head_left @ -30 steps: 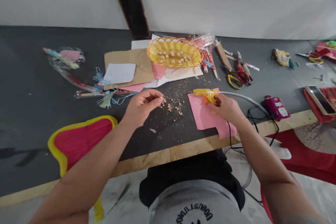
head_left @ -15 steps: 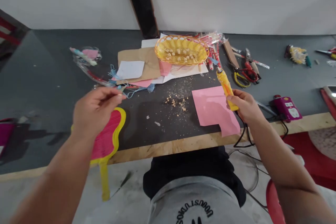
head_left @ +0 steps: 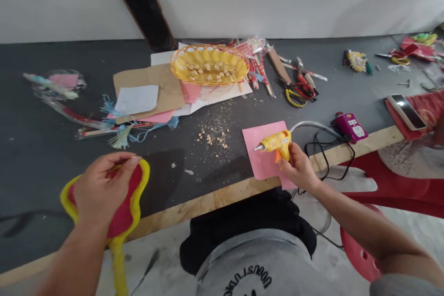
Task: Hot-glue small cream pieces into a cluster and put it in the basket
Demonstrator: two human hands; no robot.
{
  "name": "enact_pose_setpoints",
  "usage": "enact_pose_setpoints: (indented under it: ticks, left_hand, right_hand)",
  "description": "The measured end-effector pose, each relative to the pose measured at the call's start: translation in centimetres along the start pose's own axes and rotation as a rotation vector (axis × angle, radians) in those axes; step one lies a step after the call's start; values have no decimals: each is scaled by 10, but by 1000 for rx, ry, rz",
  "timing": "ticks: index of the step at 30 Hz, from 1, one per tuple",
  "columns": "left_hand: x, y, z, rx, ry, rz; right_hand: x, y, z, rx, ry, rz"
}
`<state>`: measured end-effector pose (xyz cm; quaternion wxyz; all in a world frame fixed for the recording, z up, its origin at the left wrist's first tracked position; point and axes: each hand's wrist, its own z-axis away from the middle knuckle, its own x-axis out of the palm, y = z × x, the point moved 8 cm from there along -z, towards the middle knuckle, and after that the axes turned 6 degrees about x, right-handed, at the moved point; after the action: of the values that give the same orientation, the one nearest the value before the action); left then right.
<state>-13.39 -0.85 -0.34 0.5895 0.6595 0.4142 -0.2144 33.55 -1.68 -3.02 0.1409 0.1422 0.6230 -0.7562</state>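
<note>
My right hand is wrapped round the handle of a yellow glue gun, whose metal nozzle points left above a pink paper sheet. My left hand is closed, thumb against fingertips, over a pink fan with a fuzzy yellow rim; anything between the fingertips is too small to make out. Beyond that hand lie blue and pale green tassels. Small beige crumbs are scattered on the dark table between my hands.
A yellow basket holds small beige pieces, beside brown paper. A phone leans on the wall. Pliers and scissors lie behind the purple power box, with cables near the table edge. At far right a person's hand shows partly.
The glue gun has turned from upright to nearly level and come down over the pink paper. My left hand has lowered from near the tassels to over the fan. The view has shifted right.
</note>
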Motion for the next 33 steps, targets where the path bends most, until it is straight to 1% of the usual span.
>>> enact_pose_setpoints:
  ticks: [2,3,5,7,9,10,11,13,15,16,17,19,20,22,24,26,29,31,33]
  left_hand:
    - [3,-1,2,-139,0,27]
    - [4,3,2,-168,-21,31]
    - [4,17,0,-156,-61,10]
    - [-1,34,-4,-79,-57,-58]
    - [-3,61,-6,88,-54,-99]
    - [3,78,-5,195,-109,-72]
    - [7,98,0,309,-129,-28]
    - [30,145,20,576,-309,69]
    - [58,191,49,828,-479,120]
    - [74,210,64,935,-564,135]
    - [88,228,77,1031,-630,155]
    - [118,251,95,1153,-727,123]
    - [133,257,98,1163,-766,69]
    - [156,260,99,1146,-827,-21]
    - [167,259,94,1118,-829,-28]
    - [168,257,90,1114,-794,8]
    - [165,254,91,1143,-769,60]
    - [163,252,92,1152,-767,62]
    - [162,251,92,1155,-775,48]
  right_hand:
    - [-2,0,7,38,-17,-37]
    - [-4,-3,9,52,-19,-59]
    - [-6,-16,6,65,-18,-100]
    - [-8,-33,-3,71,-28,-127]
    - [-6,-50,-16,85,-50,-128]
    - [-5,-57,-23,92,-59,-128]
    - [-3,-64,-31,100,-69,-136]
    - [5,-74,-45,104,-107,-218]
    - [16,-81,-58,99,-147,-368]
    - [21,-83,-63,94,-159,-441]
    - [25,-85,-66,86,-162,-494]
    - [30,-87,-71,66,-152,-521]
    - [32,-88,-72,51,-149,-510]
    - [32,-90,-73,15,-149,-474]
    - [32,-92,-72,-25,-178,-418]
    - [34,-96,-73,-79,-229,-322]
    - [38,-96,-76,-142,-284,-160]
    - [42,-93,-80,-160,-297,-128]
    - [43,-89,-82,-173,-277,-140]
